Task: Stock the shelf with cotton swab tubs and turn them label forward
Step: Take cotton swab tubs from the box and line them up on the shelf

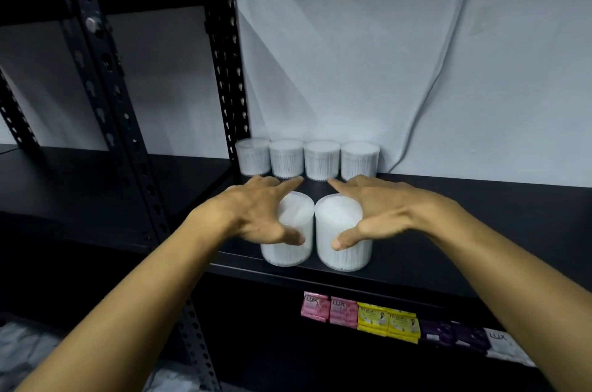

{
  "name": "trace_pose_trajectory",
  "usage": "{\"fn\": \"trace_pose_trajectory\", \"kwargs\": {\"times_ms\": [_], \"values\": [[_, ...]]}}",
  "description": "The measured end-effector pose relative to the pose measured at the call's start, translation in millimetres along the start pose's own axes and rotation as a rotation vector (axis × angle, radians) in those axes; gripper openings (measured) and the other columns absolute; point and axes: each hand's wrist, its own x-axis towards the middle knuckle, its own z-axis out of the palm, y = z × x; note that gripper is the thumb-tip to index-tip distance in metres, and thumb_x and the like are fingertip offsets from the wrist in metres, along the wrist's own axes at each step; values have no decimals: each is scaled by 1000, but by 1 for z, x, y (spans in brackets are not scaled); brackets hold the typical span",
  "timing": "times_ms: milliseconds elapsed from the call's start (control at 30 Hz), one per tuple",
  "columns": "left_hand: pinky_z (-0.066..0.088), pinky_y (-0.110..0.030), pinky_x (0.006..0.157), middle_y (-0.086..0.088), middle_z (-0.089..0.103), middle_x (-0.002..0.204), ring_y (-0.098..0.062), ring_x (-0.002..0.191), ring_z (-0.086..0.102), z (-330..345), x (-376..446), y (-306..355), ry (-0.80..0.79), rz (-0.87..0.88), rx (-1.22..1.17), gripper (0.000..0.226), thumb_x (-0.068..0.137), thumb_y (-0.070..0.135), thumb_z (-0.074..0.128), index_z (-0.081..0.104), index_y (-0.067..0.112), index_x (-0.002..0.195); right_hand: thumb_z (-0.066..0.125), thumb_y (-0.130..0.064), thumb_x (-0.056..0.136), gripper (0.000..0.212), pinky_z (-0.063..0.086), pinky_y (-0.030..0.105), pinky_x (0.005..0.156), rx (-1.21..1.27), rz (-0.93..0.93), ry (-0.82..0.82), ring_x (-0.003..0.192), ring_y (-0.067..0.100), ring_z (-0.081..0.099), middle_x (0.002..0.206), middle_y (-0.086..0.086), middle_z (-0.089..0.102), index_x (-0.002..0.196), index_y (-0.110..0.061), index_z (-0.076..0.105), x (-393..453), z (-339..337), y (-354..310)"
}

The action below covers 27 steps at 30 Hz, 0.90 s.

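Two clear cotton swab tubs stand side by side near the front edge of the black shelf (432, 231). My left hand (256, 215) wraps the left tub (296, 250), thumb on its front and fingers spread over its top. My right hand (378, 209) holds the right tub (339, 231) the same way, thumb pressed on its front wall. Several more tubs (322, 160) stand in a row at the back of the shelf against the white wall. No label shows on any tub.
A black perforated upright post (224, 55) stands left of the back row. Soap packets (371, 318) in pink, yellow, purple and white line the lower shelf. A cable (442, 49) hangs down the wall. A second rack (96, 103) is on the left.
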Motion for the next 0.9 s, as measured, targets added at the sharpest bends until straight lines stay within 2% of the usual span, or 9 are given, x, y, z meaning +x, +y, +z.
{"fn": "trace_pose_trajectory", "kwargs": {"times_ms": [67, 133, 267, 333, 400, 467, 567, 767, 900], "values": [[34, -42, 106, 5, 24, 156, -16, 142, 22, 13, -13, 2, 242, 23, -29, 98, 74, 74, 57, 9, 38, 151, 59, -77, 64, 111, 25, 44, 112, 22, -28, 130, 144, 14, 12, 157, -12, 7, 149, -40, -3, -15, 8, 0], [44, -36, 94, 9, 36, 148, -12, 133, 33, 30, -26, 5, 493, 55, -44, 82, 78, 69, 57, 27, 35, 147, 62, -74, 65, 105, 26, 42, 111, 89, -67, 291, 143, 7, 8, 155, -18, 5, 148, -45, 5, -31, 22, -1], [50, -32, 76, 3, 52, 132, -18, 119, 51, 64, -36, 10, 677, 84, 6, 64, 76, 46, 73, 52, 23, 132, 64, -59, 76, 85, 31, 34, 109, 133, -123, 495, 140, -1, 7, 152, -20, 12, 146, -39, 22, -43, 56, -1], [52, -31, 75, 1, 58, 124, -21, 112, 56, 73, -34, 11, 719, 82, 26, 60, 71, 35, 79, 58, 19, 125, 64, -52, 81, 77, 31, 29, 106, 121, -120, 554, 140, 1, 8, 152, -17, 18, 146, -33, 28, -39, 71, -3], [53, -30, 70, 1, 61, 119, -22, 108, 59, 79, -32, 12, 743, 75, 20, 54, 70, 29, 80, 61, 17, 119, 66, -46, 81, 68, 32, 26, 102, 94, -118, 635, 138, 7, 23, 146, -10, 35, 142, -26, 40, -33, 81, -3], [54, -31, 59, 1, 62, 118, -22, 107, 60, 83, -30, 12, 749, 69, -3, 49, 72, 26, 79, 63, 17, 118, 66, -41, 79, 58, 36, 27, 99, 64, -118, 724, 127, 13, 40, 133, -5, 52, 131, -20, 54, -27, 88, -4], [53, -32, 47, 0, 62, 120, -20, 113, 53, 89, -27, 12, 755, 71, -54, 46, 76, 23, 78, 62, 17, 119, 69, -37, 75, 53, 36, 25, 94, 56, -109, 788, 117, 15, 46, 124, -2, 59, 123, -16, 61, -21, 94, -5], [59, -40, 54, -4, 58, 129, -22, 124, 47, 100, -13, 8, 760, 82, -149, 46, 82, 17, 73, 59, 13, 125, 81, -28, 70, 54, 36, 22, 84, 54, -82, 831, 115, 14, 45, 122, -1, 61, 120, -15, 64, -10, 100, -5], [59, -43, 62, -5, 56, 131, -25, 125, 47, 101, 5, 4, 778, 115, -168, 45, 84, 18, 70, 57, 11, 127, 81, -25, 69, 54, 48, 27, 79, 79, -54, 839, 116, 13, 42, 122, -1, 61, 119, -15, 64, 2, 99, -1]]}}
